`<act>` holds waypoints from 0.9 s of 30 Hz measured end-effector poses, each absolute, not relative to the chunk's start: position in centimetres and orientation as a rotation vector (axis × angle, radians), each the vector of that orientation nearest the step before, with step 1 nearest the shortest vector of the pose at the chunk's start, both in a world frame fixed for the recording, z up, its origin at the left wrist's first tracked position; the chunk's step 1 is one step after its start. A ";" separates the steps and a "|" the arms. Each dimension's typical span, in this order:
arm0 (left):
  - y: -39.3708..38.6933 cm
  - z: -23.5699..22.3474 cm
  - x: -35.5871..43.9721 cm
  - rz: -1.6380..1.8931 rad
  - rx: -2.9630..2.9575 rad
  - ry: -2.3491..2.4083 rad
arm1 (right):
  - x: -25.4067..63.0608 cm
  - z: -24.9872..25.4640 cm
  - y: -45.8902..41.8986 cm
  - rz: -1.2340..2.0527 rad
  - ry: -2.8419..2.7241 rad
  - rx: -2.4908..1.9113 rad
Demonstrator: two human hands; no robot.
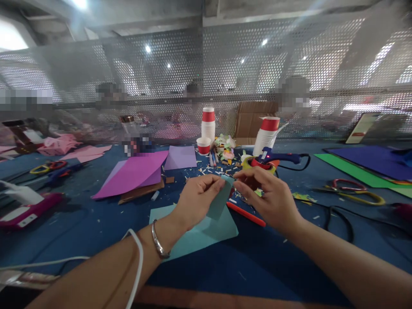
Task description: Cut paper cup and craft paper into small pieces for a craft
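My left hand (200, 195) pinches a small strip of light blue paper (221, 201) near its top end, holding it upright. Close by on the right, my right hand (264, 189) has its thumb and forefinger at the strip's top corner; whether they grip it is hard to make out. Beneath both lies a larger light blue sheet (193, 240), flat on the blue table. An orange-red stick (246, 213), perhaps a pen or cutter, rests just under my right hand. A blue glue gun (280, 157) sits behind that hand.
Paper cup stacks (208, 126) stand at the back among paper scraps. Purple sheets (135, 174) lie left; scissors (350, 193), a black cable (341, 219) and green paper (350, 171) lie right. A white cable (139, 257) crosses my left forearm. Behind is a perforated metal screen (180, 64).
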State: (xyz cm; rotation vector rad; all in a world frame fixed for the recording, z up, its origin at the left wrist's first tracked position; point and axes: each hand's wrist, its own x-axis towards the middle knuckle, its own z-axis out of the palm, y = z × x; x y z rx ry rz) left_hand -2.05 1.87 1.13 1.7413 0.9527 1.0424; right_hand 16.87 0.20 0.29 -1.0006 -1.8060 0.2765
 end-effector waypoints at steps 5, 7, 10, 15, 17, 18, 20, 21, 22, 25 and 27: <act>1.4 1.6 -2.0 0.978 1.980 0.929 | 16.9 0.2 0.7 0.577 -1.794 -1.015; 1.3 1.8 -2.0 0.954 2.024 0.936 | 16.9 0.2 0.7 0.664 -1.779 -1.010; 1.3 1.8 -2.0 0.906 2.049 0.955 | 16.7 0.1 0.8 0.756 -1.740 -1.003; 1.3 1.7 -2.1 0.890 2.038 0.982 | 16.5 0.3 0.6 0.856 -1.701 -0.981; 1.3 1.7 -2.2 0.877 2.042 0.964 | 16.4 0.3 0.6 0.861 -1.703 -0.981; 1.3 1.7 -2.2 0.862 2.052 0.952 | 16.4 0.3 0.6 0.860 -1.710 -0.984; 1.3 1.7 -2.3 0.838 2.077 0.934 | 16.5 0.1 0.7 0.853 -1.725 -0.995; 1.4 1.6 -2.3 0.829 2.088 0.930 | 16.5 0.0 0.7 0.852 -1.733 -1.001; 1.4 1.6 -2.3 0.822 2.095 0.928 | 16.6 -0.1 0.8 0.857 -1.740 -1.004; 1.6 1.6 -2.3 0.786 2.078 0.918 | 16.7 -0.3 0.9 0.886 -1.745 -1.005; 1.6 1.6 -2.3 0.771 2.048 0.917 | 16.7 -0.3 1.0 0.922 -1.730 -1.004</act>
